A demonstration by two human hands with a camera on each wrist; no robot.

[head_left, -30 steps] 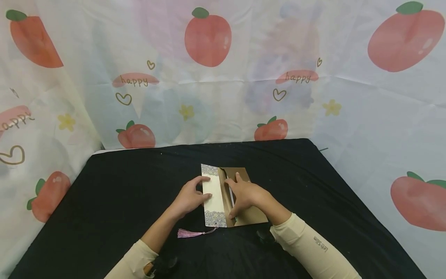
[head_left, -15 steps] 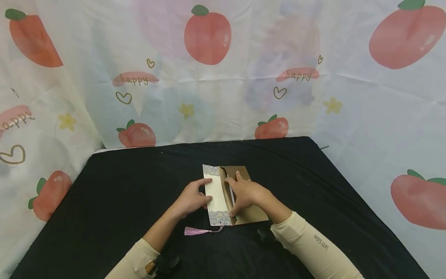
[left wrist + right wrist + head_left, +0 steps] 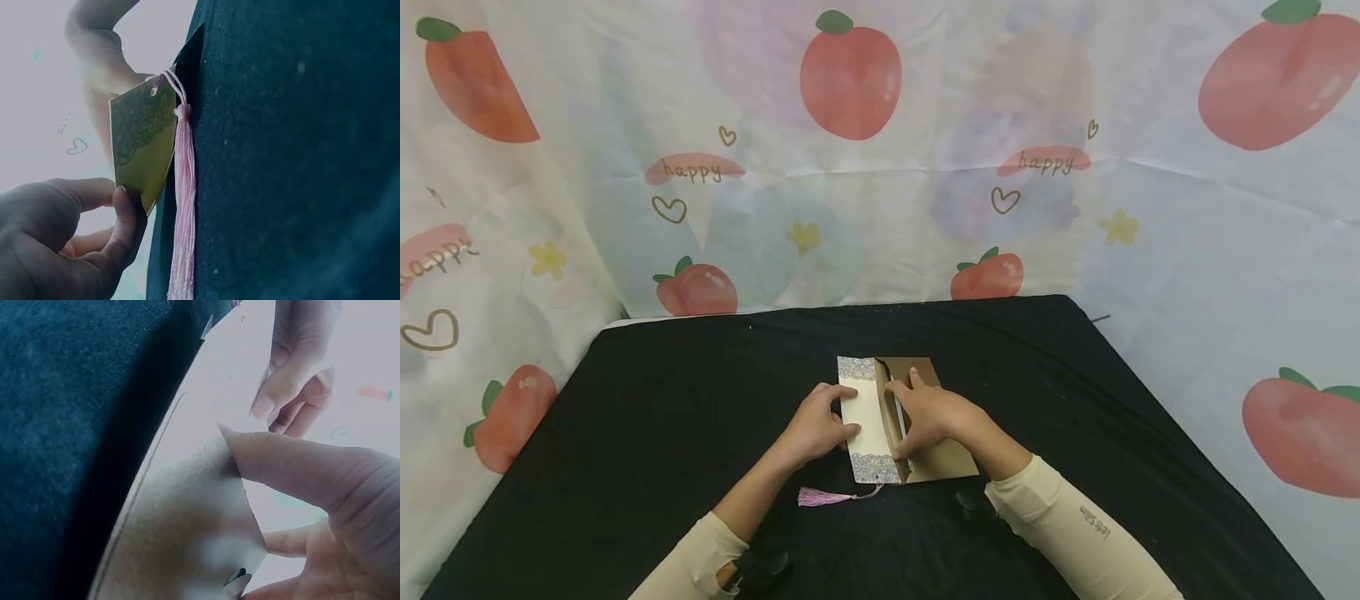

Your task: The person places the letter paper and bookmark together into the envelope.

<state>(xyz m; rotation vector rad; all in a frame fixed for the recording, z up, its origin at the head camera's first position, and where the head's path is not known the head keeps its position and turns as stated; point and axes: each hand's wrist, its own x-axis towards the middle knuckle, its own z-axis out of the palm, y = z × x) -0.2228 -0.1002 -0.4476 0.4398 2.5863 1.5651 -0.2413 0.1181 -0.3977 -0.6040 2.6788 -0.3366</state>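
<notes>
A cream bookmark [image 3: 867, 425] with grey lace patterns at both ends lies at the left side of a brown paper envelope [image 3: 951, 460]. Its pink tassel [image 3: 823, 497] trails off the near end to the left. My left hand [image 3: 811, 427] pinches the bookmark's left long edge, thumb above it; the left wrist view shows that edge between thumb and fingers. Over the envelope's mouth, my right hand [image 3: 934, 417] holds its edge with thumb and fingers spread apart. In the right wrist view the thumb tip is hidden behind the brown paper.
Black cloth [image 3: 700, 400] covers the table. White curtains [image 3: 880, 225] printed with peaches close off the back and both sides. A dark wrist device [image 3: 763, 568] sits by the left sleeve.
My left hand has moved slightly right with the bookmark, bringing it closer over the envelope's mouth, and the tassel has followed. My right hand has hardly moved.
</notes>
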